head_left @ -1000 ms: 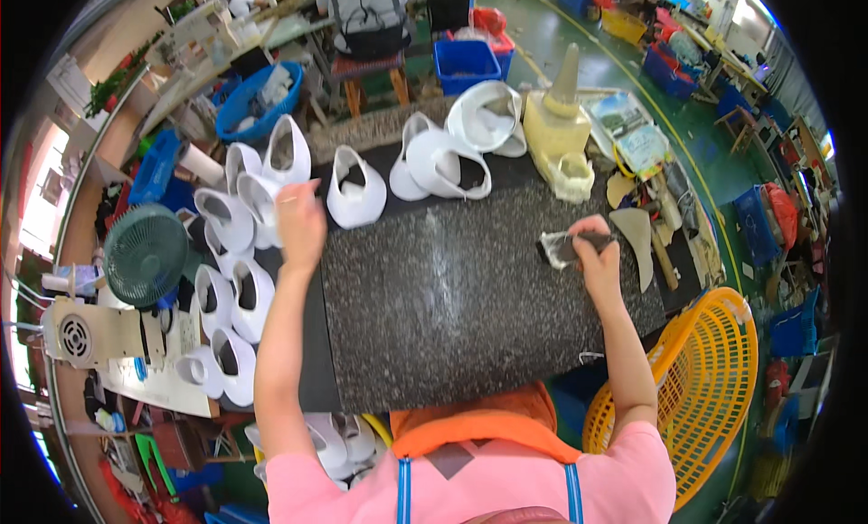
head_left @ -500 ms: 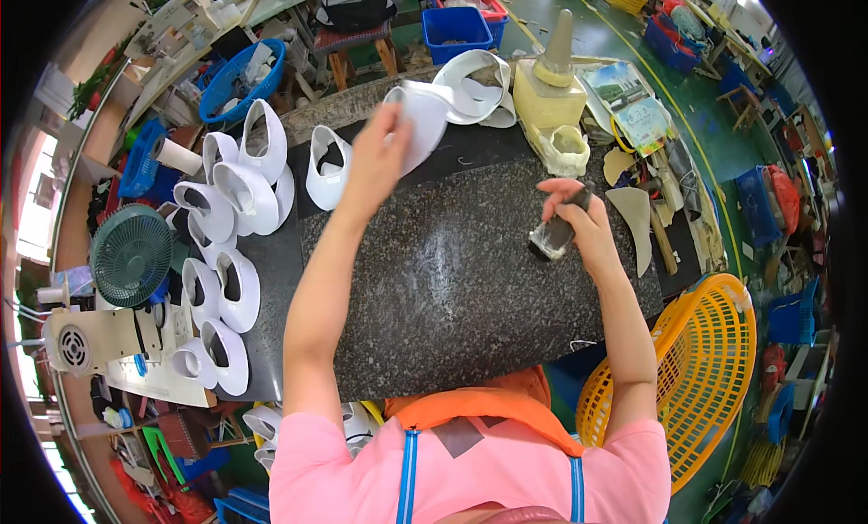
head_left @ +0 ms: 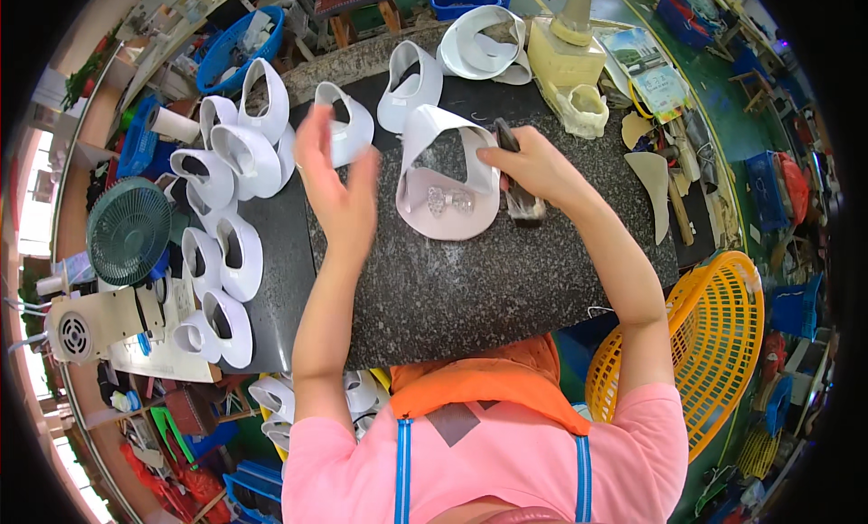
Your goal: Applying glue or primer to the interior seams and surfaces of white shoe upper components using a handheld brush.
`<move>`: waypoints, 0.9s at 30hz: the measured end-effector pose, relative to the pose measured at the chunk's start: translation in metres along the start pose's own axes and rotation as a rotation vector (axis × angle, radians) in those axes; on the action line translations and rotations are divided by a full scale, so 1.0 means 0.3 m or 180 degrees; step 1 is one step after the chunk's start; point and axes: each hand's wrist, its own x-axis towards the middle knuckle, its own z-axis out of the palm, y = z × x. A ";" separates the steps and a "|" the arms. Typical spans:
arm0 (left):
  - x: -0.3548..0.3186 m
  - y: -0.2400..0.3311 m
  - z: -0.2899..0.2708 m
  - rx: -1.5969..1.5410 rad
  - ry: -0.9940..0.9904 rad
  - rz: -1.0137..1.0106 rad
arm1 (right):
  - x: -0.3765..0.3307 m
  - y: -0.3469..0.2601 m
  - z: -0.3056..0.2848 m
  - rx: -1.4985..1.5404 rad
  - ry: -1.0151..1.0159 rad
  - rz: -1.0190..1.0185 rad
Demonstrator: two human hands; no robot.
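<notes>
A white shoe upper (head_left: 436,224) with a sparkly bow lies mid-table on the dark speckled slab (head_left: 434,293). My right hand (head_left: 535,167) is closed around a dark-handled brush (head_left: 524,206), its bristles pointing down beside the upper. The fingers of that hand meet the upper's right edge; whether they also pinch it I cannot tell. To the left, my left hand (head_left: 342,194) is apart from that upper, fingers spread and slightly blurred, holding nothing. Just behind its fingers stands another white upper (head_left: 354,137).
Several white uppers (head_left: 240,248) line the table's left side. At the back are stacked uppers (head_left: 479,45) and a crusted yellowish pot (head_left: 583,113). A hammer (head_left: 680,207) lies at the right. A yellow basket (head_left: 714,352) stands beside the table; a green fan (head_left: 129,230) is left.
My left hand has let go of a white upper and moved left. My right hand has moved left with the brush. An upper with a bow now lies mid-slab. The view has shifted slightly.
</notes>
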 end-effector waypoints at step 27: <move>0.041 -0.113 -0.073 0.0899 -0.1126 0.0619 | -0.077 0.147 -0.314 0.0462 0.1694 0.0245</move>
